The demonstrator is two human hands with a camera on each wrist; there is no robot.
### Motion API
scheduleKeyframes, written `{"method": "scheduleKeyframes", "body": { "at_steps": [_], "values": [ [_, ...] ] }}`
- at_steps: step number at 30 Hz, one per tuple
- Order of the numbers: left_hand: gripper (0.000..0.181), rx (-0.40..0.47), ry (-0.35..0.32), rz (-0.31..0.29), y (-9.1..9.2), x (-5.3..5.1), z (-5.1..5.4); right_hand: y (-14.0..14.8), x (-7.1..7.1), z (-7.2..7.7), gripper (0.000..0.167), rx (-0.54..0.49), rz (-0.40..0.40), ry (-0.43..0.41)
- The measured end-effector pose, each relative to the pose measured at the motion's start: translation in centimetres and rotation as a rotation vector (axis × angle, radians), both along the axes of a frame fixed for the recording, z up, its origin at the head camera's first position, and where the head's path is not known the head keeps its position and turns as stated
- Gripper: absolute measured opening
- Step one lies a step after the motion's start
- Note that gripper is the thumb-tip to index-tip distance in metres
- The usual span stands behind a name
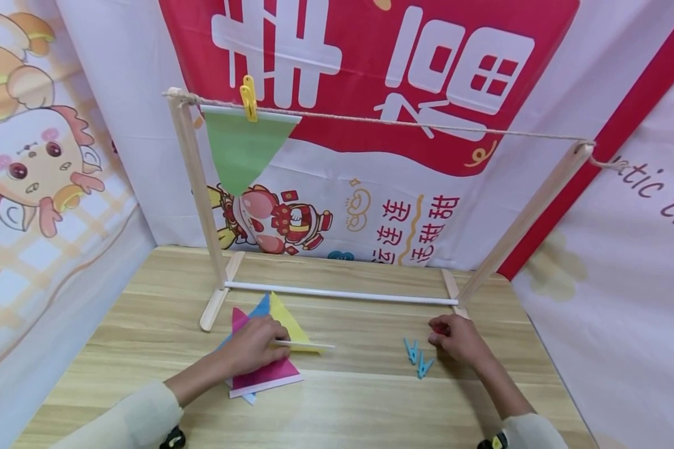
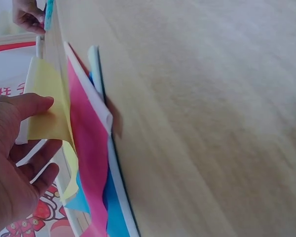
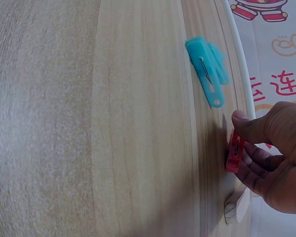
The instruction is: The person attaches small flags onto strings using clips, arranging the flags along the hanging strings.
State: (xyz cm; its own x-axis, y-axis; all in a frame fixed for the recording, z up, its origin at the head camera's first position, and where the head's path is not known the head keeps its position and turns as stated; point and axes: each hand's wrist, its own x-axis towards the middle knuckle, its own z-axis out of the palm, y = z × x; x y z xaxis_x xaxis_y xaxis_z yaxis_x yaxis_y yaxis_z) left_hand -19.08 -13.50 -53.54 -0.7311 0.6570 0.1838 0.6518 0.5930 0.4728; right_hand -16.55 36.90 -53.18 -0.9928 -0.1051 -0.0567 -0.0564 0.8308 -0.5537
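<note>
My left hand point(image 1: 257, 344) pinches a yellow triangular pennant point(image 1: 285, 319) by its white-edged side, thumb on one face and fingers behind. Under it on the table lie a pink pennant point(image 1: 271, 373) and a blue pennant point(image 1: 262, 307), overlapping. In the left wrist view the yellow pennant point(image 2: 50, 126) is bent and partly raised. Over at the right, my right hand point(image 1: 459, 340) holds a red clothespin point(image 3: 235, 154) between thumb and fingers, close to the tabletop. Beside that hand lie two blue clothespins point(image 1: 411, 352).
A wooden frame with a left post point(image 1: 199, 193) and right post point(image 1: 525, 221) stands behind the hands. Its string point(image 1: 371, 118) carries a green pennant point(image 1: 247, 146) under a yellow clothespin point(image 1: 249, 100). A white rod point(image 1: 342, 293) joins the feet low down. Printed cloth hangs around the table.
</note>
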Motion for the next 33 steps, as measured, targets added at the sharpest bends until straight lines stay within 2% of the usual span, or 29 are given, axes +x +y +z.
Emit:
{"method": "scheduleKeyframes", "body": {
  "at_steps": [5,13,20,25,29,33],
  "values": [
    [0.007,0.078,-0.029,-0.012,0.1,-0.4,0.5,-0.3,0.0,0.3,0.028,0.032,-0.029,-0.028],
    [0.013,0.128,-0.106,0.043,0.4,-0.5,1.3,-0.2,-0.3,0.2,0.031,0.032,-0.032,0.003],
    [0.016,0.207,-0.099,0.025,0.8,-0.7,2.1,-0.4,-0.1,0.5,0.026,0.047,-0.045,0.035],
    [0.018,0.244,-0.075,0.063,0.9,-1.1,2.8,-0.6,0.0,0.7,0.024,0.039,-0.064,0.062],
    [0.018,0.276,-0.133,0.123,1.1,-1.5,3.5,-0.7,0.0,1.0,0.022,0.018,-0.061,0.089],
    [0.022,0.312,-0.265,0.198,1.0,-1.8,4.0,-1.0,-0.1,1.3,0.022,-0.010,-0.033,0.129]
  ]
}}
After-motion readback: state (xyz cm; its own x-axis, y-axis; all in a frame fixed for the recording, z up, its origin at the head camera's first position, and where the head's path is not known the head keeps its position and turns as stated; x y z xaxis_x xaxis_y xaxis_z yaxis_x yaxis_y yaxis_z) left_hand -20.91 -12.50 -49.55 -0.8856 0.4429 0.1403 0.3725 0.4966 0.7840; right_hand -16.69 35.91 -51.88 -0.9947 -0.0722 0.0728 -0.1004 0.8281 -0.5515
